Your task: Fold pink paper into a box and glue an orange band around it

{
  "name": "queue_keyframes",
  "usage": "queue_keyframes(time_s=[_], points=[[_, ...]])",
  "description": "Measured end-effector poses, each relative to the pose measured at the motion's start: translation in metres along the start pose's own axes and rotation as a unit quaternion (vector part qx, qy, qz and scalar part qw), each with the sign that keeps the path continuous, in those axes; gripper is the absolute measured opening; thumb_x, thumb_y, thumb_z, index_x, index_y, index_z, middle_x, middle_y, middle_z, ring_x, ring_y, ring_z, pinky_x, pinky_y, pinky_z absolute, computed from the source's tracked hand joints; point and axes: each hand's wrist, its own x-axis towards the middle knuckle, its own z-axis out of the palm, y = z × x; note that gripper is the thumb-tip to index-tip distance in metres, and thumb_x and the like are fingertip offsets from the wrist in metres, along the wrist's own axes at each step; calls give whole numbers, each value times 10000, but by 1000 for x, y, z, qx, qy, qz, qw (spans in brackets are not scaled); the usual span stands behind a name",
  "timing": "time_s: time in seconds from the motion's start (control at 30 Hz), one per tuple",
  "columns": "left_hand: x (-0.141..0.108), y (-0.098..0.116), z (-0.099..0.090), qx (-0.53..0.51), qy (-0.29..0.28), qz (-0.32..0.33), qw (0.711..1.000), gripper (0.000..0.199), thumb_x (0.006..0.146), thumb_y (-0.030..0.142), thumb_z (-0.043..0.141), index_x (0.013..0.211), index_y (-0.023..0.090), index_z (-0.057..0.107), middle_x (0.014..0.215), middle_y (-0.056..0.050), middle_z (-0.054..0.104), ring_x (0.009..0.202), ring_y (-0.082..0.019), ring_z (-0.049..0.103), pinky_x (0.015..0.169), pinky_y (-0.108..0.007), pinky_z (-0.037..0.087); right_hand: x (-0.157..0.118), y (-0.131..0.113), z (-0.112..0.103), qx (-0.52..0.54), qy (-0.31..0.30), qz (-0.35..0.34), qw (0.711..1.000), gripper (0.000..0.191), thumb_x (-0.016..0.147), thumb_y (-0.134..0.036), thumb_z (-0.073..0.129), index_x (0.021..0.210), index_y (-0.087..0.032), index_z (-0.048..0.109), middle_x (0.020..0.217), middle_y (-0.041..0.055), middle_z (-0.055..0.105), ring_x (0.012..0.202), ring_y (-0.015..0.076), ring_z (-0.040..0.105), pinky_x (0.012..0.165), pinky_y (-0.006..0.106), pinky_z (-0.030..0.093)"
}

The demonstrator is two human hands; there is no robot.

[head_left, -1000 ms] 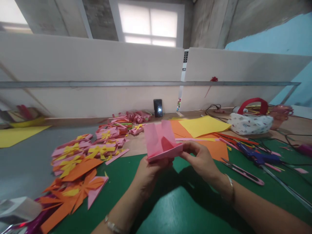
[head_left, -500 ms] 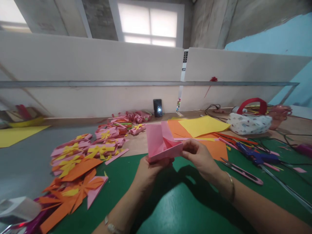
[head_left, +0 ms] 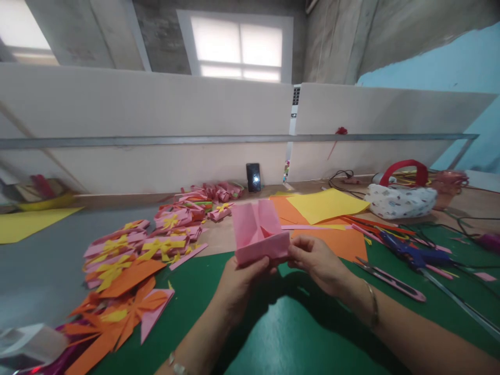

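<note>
A folded piece of pink paper (head_left: 258, 229) is held up above the green mat (head_left: 265, 333), its near edge turned up into a flap and its middle creased. My left hand (head_left: 244, 278) grips it from below at the left, thumb on the front of the flap and fingers hidden underneath. At the flap's right end, my right hand (head_left: 312, 255) pinches the corner between thumb and forefinger. Yellow (head_left: 328, 203) and orange paper sheets (head_left: 332, 243) lie just behind my right hand, and pink-handled thread snips (head_left: 392, 279) rest to its right.
Pink paper bundles with yellow bows (head_left: 164, 242) are heaped at the left, orange paper flowers (head_left: 121, 307) nearer me. On the right are a blue glue gun (head_left: 416, 252), cables and a white patterned bag (head_left: 402, 200). A phone (head_left: 253, 177) leans against the back panel.
The pink paper has tilted so its front flap faces me more and stands more upright. My left thumb has come onto the front of the flap. My right hand stays at the right corner.
</note>
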Motion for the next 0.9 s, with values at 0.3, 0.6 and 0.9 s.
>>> queue_keyframes(time_s=[0.3, 0.6, 0.9], points=[[14, 20, -25, 149, 219, 173, 949, 488, 596, 41, 559, 1055, 199, 512, 1159, -97, 570, 1129, -212, 516, 899, -322, 434, 5, -5, -13, -340, 62, -255, 903, 73, 799, -216, 582, 808, -199, 652, 821, 46, 693, 765, 183, 625, 693, 314, 499], [-26, 51, -2, 608, 160, 569, 530, 390, 701, 245, 691, 1079, 286, 605, 1223, -65, 570, 1226, -291, 406, 1065, -487, 222, -13, -7, 0, -456, -15, -427, 781, 131, 847, -126, 508, 932, -194, 581, 884, 58, 687, 826, 165, 641, 740, 275, 513], [-17, 43, 0, 622, 88, 577, 522, 38, 762, 310, 653, 740, 288, 675, 726, 62, 705, 915, -216, 606, 1061, -527, 144, -17, -4, 5, -413, -19, -407, 814, 84, 824, -166, 571, 888, -215, 545, 856, 36, 672, 797, 159, 624, 741, 292, 504]])
